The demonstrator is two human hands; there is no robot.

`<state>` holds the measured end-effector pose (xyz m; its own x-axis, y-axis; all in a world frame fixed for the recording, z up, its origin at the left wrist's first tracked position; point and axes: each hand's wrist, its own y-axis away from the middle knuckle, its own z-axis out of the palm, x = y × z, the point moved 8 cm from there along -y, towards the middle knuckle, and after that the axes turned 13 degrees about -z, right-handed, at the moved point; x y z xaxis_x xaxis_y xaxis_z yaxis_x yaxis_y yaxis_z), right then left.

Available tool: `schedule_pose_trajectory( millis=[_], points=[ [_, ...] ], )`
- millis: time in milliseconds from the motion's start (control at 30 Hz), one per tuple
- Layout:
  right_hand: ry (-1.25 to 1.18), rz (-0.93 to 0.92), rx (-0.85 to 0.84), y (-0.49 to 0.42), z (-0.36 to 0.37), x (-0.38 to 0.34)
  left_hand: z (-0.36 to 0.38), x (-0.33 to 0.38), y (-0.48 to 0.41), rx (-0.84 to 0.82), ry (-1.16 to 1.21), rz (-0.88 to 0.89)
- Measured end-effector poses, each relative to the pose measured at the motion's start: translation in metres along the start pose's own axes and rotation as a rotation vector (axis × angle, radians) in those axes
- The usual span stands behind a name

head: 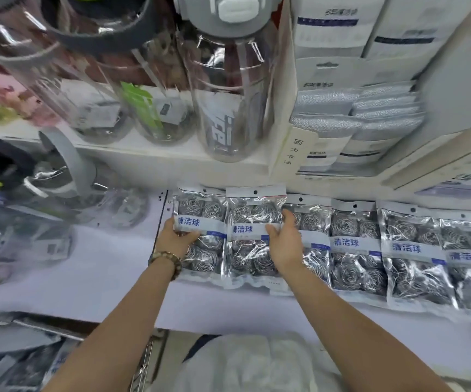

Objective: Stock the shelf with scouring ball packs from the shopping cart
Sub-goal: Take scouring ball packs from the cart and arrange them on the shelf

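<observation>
Gripping the leftmost clear plastic pack of silver steel scouring balls (207, 250) by its left edge, thumb on top, the left hand (176, 236) holds it flat on the white shelf (87, 264). The right hand (285, 244) pinches the right edge of the neighbouring pack (250, 239), which lies beside the row of further packs (356, 244).

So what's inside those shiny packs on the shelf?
Silvery wire balls show through the clear scouring ball packs, above and below each white label. Anything behind the labels is covered; the left hand and right hand hide parts of two packs.
</observation>
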<state>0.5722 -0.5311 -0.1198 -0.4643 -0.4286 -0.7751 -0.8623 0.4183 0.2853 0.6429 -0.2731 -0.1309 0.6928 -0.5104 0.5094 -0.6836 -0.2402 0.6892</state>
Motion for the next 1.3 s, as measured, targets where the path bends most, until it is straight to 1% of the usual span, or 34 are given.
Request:
schedule_pose_trajectory(
  millis=[67, 100, 167, 200, 233, 300, 333, 400, 467, 567, 667, 867, 1000, 1167, 1233, 1300],
  points=[
    [0.104, -0.051, 0.043, -0.002, -0.004, -0.003, -0.001, -0.002, 0.005, 0.030, -0.002, -0.019],
    [0.174, -0.097, 0.059, -0.002, -0.006, -0.007, -0.004, -0.001, 0.008, 0.082, -0.067, 0.001],
    [0.330, -0.239, 0.037, 0.001, -0.004, -0.018, -0.009, 0.005, 0.009, 0.231, -0.316, 0.127],
    [0.415, -0.317, 0.001, 0.005, 0.000, -0.022, -0.008, 0.011, 0.014, 0.276, -0.433, 0.209],
    [0.493, -0.376, -0.053, 0.010, 0.004, -0.024, -0.001, 0.015, 0.019, 0.275, -0.552, 0.280],
    [0.601, -0.393, -0.189, 0.021, 0.011, -0.016, 0.023, 0.022, 0.037, 0.200, -0.802, 0.406],
    [0.638, -0.371, -0.236, 0.027, 0.010, -0.006, 0.039, 0.022, 0.046, 0.146, -0.877, 0.456],
    [0.698, -0.328, -0.266, 0.036, 0.003, 0.014, 0.069, 0.020, 0.063, 0.040, -0.958, 0.522],
    [0.743, -0.286, -0.297, 0.041, -0.004, 0.037, 0.095, 0.017, 0.068, -0.037, -1.018, 0.542],
    [0.832, -0.244, -0.374, 0.042, -0.008, 0.061, 0.112, 0.010, 0.061, -0.052, -1.095, 0.516],
    [0.879, -0.225, -0.385, 0.041, -0.008, 0.065, 0.114, 0.007, 0.054, -0.024, -1.138, 0.510],
    [0.875, -0.247, -0.369, 0.033, -0.010, 0.060, 0.111, 0.008, 0.055, -0.025, -1.130, 0.487],
    [0.893, -0.212, -0.416, 0.030, -0.008, 0.060, 0.115, 0.016, 0.056, -0.028, -1.129, 0.462],
    [0.840, -0.226, -0.443, 0.031, -0.011, 0.053, 0.112, 0.017, 0.061, -0.029, -1.160, 0.442],
    [0.827, -0.244, -0.424, 0.032, -0.013, 0.045, 0.109, 0.020, 0.066, -0.024, -1.135, 0.421],
    [0.784, -0.277, -0.383, 0.033, -0.018, 0.033, 0.101, 0.025, 0.077, 0.013, -1.025, 0.409]
  ],
)
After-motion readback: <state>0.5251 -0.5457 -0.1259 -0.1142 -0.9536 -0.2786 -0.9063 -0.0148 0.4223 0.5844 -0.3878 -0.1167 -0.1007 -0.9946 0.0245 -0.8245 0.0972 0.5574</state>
